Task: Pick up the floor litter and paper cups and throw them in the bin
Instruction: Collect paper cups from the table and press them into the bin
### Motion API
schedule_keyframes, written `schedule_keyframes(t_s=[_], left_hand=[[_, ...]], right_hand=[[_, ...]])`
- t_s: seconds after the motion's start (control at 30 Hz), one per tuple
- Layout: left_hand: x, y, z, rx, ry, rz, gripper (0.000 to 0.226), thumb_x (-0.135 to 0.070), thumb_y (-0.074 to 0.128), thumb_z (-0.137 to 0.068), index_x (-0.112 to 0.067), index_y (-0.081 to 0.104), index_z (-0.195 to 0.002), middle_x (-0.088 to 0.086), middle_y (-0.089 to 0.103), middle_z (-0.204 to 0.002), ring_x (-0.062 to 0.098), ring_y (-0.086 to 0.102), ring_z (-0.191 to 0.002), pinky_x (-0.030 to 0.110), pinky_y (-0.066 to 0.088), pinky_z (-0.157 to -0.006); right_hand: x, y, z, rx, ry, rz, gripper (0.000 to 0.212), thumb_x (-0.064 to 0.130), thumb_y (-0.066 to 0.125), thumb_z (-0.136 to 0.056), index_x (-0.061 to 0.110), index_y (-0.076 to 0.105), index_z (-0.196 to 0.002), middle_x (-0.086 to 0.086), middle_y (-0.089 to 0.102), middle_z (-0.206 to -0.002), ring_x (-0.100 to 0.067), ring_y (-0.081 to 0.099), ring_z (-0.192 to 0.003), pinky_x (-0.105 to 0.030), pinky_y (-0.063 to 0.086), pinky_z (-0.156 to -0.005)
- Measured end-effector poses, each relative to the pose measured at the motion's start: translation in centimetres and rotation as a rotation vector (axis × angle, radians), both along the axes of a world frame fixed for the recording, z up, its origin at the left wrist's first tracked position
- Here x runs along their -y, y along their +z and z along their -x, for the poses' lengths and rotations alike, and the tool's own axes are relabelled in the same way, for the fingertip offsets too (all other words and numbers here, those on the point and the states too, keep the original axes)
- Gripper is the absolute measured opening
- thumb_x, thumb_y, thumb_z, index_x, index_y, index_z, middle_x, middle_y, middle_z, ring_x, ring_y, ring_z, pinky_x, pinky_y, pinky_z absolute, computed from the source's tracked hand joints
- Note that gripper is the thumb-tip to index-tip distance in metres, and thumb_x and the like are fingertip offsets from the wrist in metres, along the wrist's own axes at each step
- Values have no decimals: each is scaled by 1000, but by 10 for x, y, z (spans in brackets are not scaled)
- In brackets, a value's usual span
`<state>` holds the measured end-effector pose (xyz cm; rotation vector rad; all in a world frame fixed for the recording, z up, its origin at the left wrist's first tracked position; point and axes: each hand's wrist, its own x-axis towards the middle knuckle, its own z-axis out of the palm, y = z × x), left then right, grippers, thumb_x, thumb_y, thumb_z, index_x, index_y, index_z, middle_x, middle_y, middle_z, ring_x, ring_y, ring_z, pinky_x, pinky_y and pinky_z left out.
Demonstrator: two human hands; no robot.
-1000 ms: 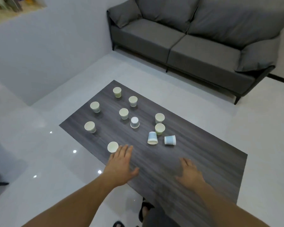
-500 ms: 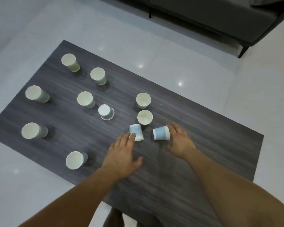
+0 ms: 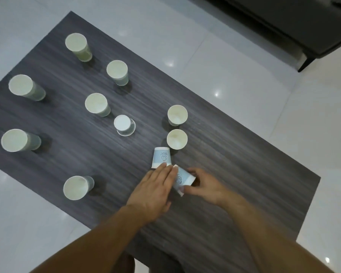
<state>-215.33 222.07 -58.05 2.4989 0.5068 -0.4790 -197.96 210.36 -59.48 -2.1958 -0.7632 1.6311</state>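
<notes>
Several paper cups stand or lie on a dark wood-grain table. A blue cup lies on its side near the front, and my right hand grips it with curled fingers and thumb. My left hand is flat, its straight fingertips touching the rim of that cup and the rim of a second blue cup lying on its side just behind. Two green cups stand upright beyond them. A white cup stands upside down at the middle.
Several more green cups stand across the left half of the table, such as the cup near the front edge. A dark grey sofa stands at the top right on the glossy white tiled floor. No bin is in view.
The camera has tilted down and closer. My right hand has closed round the lying blue cup and pulled it nearer. My left hand has moved right to touch both blue cups.
</notes>
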Motion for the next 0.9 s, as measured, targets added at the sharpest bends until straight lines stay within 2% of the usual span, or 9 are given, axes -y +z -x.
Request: schedule_keyframes(t_s=[0.1, 0.23, 0.33, 0.4, 0.5, 0.53, 0.67, 0.77, 0.9], left_hand=[[-8, 2, 1, 41, -24, -21, 84, -40, 52, -86, -21, 4, -152, -1, 7, -159, 14, 2, -147, 31, 5, -119], [-19, 2, 6, 130, -66, -32, 83, -38, 61, -80, -20, 21, -150, 0, 27, -153, 17, 20, -144, 33, 17, -117], [-28, 0, 14, 162, 79, 51, 76, -40, 67, -76, -19, 37, -142, -3, 47, -136, 16, 44, -127, 28, 31, -108], [-33, -3, 24, 141, 217, 85, 72, -45, 67, -77, -22, 40, -139, -5, 51, -129, 16, 50, -118, 26, 37, -100], [-37, -7, 45, 122, 428, 150, 69, -46, 70, -74, -28, 40, -134, -7, 54, -123, 14, 54, -109, 24, 43, -90], [-36, -8, 52, 118, 477, 175, 69, -45, 71, -73, -29, 40, -132, -7, 55, -123, 13, 55, -107, 24, 45, -87], [-31, -13, 81, 111, 595, 250, 77, -47, 74, -72, -33, 30, -133, -8, 50, -128, 12, 54, -109, 24, 47, -89], [-29, -12, 104, 120, 670, 297, 87, -49, 73, -73, -37, 20, -141, -11, 43, -135, 10, 50, -117, 25, 44, -96], [-33, -3, 128, 127, 721, 279, 83, -50, 72, -72, -41, 22, -138, -12, 47, -127, 10, 52, -113, 25, 46, -94]], right_hand=[[-16, 25, 4, -251, -42, -11, 64, 45, 74, -76, 19, 49, -128, 0, 68, -110, -17, 69, -93, -35, 53, -92], [-42, 36, 15, -339, -36, -44, 54, 40, 68, -74, 20, 51, -120, -6, 70, -99, -23, 70, -80, -38, 54, -85], [-54, 32, 14, -391, -119, -30, 66, 49, 74, -74, 28, 47, -129, -1, 69, -103, -20, 67, -81, -34, 54, -80], [-63, 24, 6, -169, -157, -82, 70, 63, 68, -77, 30, 46, -134, 7, 65, -109, -14, 64, -96, -35, 51, -90], [-88, 6, -9, 537, -180, -117, 77, 64, 64, -78, 22, 42, -139, 3, 50, -133, -20, 48, -123, -40, 42, -98], [-97, -1, -9, 654, -191, -102, 83, 64, 65, -76, 18, 39, -140, -2, 44, -138, -24, 43, -127, -41, 41, -98], [-129, -31, 3, 702, -122, 68, 97, 66, 71, -67, 9, 34, -137, -9, 39, -136, -32, 41, -125, -43, 43, -91], [-134, -45, 13, 692, -134, 131, 84, 54, 71, -76, 5, 34, -133, -14, 41, -134, -35, 46, -121, -43, 44, -90], [-117, -35, 22, 737, -216, 60, 70, 46, 66, -82, 5, 37, -131, -17, 43, -131, -38, 49, -117, -44, 44, -88]])
